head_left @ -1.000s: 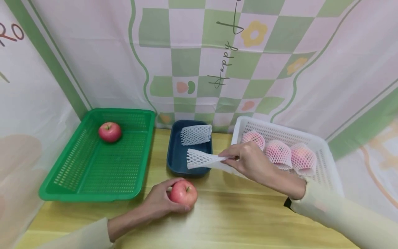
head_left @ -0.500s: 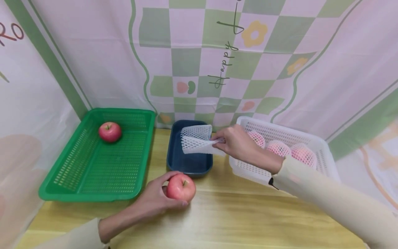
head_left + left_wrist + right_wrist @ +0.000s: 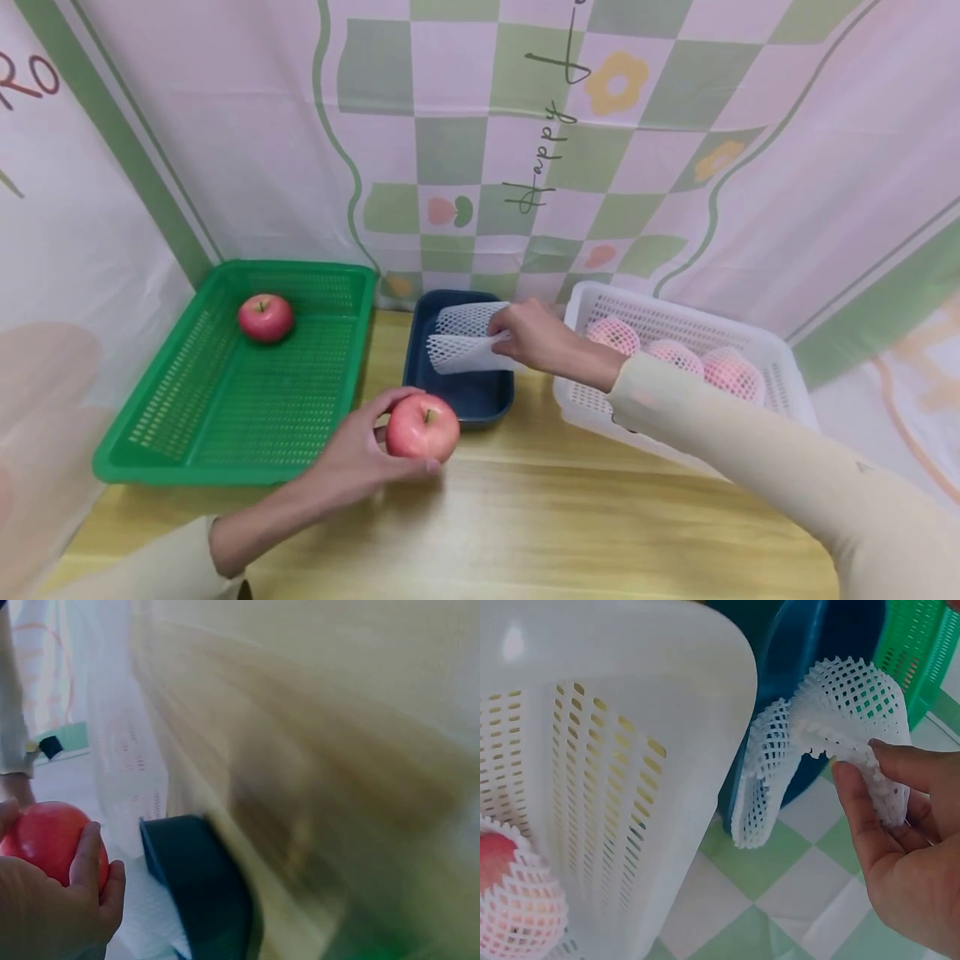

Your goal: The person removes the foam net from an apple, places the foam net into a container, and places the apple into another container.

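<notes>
My left hand [image 3: 360, 446] grips a bare red apple [image 3: 424, 427] from its left side, just in front of the dark blue tray [image 3: 480, 404]. In the left wrist view, fingers curl round that apple [image 3: 49, 836]. Over the tray's right side, my right hand [image 3: 536, 335] pinches a white foam net sleeve [image 3: 457, 354] by its end. A second foam net sleeve [image 3: 468, 317] lies at the back of the tray. The right wrist view has thumb and finger on the rim of the held net sleeve [image 3: 855, 697], whose mouth gapes.
At left stands a green basket [image 3: 345, 350] with one bare apple [image 3: 266, 317] in it. A white basket [image 3: 780, 350] at right holds several apples [image 3: 615, 335] in foam nets. A printed cloth [image 3: 450, 142] hangs behind the wooden table [image 3: 540, 517].
My right hand has moved left and back, bringing the net sleeve over the tray. My left hand has drawn the apple a little left and back.
</notes>
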`<state>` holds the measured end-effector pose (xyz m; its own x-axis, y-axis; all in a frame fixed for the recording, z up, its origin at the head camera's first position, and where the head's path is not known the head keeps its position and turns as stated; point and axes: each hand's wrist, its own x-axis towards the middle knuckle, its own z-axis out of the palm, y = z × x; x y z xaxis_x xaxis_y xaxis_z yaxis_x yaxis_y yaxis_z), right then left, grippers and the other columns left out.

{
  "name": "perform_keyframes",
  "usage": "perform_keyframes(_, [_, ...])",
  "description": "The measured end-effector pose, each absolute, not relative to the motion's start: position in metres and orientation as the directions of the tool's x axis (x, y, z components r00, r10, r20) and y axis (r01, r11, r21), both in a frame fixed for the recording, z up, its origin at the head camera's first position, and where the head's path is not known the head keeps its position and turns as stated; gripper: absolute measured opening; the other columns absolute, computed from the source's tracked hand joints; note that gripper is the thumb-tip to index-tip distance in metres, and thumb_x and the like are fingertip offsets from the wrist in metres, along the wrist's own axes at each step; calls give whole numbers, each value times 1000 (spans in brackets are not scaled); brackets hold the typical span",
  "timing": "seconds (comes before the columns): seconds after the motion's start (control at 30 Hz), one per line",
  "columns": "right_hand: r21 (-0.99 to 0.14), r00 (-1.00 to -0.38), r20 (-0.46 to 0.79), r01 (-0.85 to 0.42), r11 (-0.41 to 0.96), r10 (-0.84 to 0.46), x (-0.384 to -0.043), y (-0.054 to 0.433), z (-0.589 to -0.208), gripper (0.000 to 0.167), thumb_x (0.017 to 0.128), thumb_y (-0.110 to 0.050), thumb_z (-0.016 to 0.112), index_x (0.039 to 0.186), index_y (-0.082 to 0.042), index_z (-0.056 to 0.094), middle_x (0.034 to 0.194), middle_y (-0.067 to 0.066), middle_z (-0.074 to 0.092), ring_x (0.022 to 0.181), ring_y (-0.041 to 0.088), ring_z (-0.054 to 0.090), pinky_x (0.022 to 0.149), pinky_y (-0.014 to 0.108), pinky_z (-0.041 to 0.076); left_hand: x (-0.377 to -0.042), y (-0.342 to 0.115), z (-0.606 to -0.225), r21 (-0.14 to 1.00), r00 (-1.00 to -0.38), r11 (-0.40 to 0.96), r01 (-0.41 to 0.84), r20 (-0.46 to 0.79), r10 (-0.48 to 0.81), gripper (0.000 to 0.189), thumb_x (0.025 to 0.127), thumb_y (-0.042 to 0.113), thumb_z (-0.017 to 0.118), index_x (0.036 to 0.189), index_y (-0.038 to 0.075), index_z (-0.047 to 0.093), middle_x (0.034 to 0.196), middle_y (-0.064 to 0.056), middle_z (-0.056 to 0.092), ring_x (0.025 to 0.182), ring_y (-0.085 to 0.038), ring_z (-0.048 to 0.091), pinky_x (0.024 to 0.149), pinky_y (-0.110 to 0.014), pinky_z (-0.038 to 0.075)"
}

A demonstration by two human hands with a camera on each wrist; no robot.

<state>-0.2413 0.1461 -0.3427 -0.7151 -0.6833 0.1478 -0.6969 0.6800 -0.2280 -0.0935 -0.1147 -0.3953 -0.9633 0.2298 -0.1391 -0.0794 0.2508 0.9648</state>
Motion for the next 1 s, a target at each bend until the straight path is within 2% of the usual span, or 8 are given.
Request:
perform_keyframes(0.3, [-184,-721,33,-685,705,-692,-255,134,-359,29,86,-11,87,109,3,76,108,16,79,99,31,75,88,46,63,-106,-131,-368,949,-979,316,3,-61,192,87,77,26,97,150,12,52,144,-12,59,123,-31,65,97,-39,62])
perform_keyframes(0.4, [-184,-732,0,-670,719,-682,-256,135,-361,38,88,-15,87,117,5,74,115,19,77,102,33,75,90,46,63,-111,-137,-362,944,-984,331,11,-49,173,87,78,27,96,150,13,50,144,-11,59,120,-30,65,94,-35,62])
perform_keyframes(0.53, [-210,-775,-36,-612,763,-631,-257,137,-354,48,93,-25,83,128,5,70,124,21,74,104,33,74,92,46,62,-119,-149,-357,946,-991,325,19,-27,135,85,81,25,94,152,13,49,144,-11,58,113,-28,65,86,-28,60])
perform_keyframes(0.67, [-230,-813,-31,-561,795,-582,-257,145,-344,55,97,-34,79,134,4,67,127,21,73,107,35,73,94,48,62,-129,-161,-352,950,-996,312,-1,-30,88,83,85,26,91,154,15,47,146,-11,56,111,-28,63,83,-23,59])
perform_keyframes(0.87, [-188,-832,15,-547,816,-554,-257,168,-330,57,97,-37,77,134,5,66,129,23,72,113,39,71,96,54,60,-143,-177,-347,937,-998,350,-27,-47,51,87,86,32,90,157,14,43,147,-11,55,123,-28,58,89,-20,57])
perform_keyframes(1.0, [-169,-865,34,-499,850,-501,-257,189,-322,59,98,-38,75,135,7,64,129,26,71,114,42,70,97,57,58,-151,-189,-345,941,-998,338,-34,-47,29,90,87,29,89,159,11,38,148,-14,54,127,-28,56,89,-17,56])
